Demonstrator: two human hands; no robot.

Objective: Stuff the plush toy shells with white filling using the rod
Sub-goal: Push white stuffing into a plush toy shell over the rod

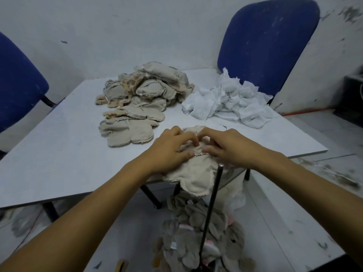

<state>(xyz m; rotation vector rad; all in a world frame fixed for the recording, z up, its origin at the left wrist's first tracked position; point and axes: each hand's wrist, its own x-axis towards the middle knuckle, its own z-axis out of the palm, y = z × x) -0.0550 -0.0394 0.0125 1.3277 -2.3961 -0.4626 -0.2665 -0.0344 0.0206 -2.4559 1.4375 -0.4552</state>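
Plush shell [193, 174] under both hands, left [172, 152] and right [228, 149], fingers pinching its seam.

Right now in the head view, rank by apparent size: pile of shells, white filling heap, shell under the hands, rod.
1-2. Pile of shells and white filling heap: too alike to rank.
3. Shell under the hands, nearer the camera, partly covered.
4. Rod: long, very thin.

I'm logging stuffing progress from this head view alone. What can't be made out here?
- Opening of the plush shell: covered by the left hand and right hand, so how full it is stays unknown.
- Rod: lower end cut off by the bottom edge.
- Pile on the floor: dim and blurred.
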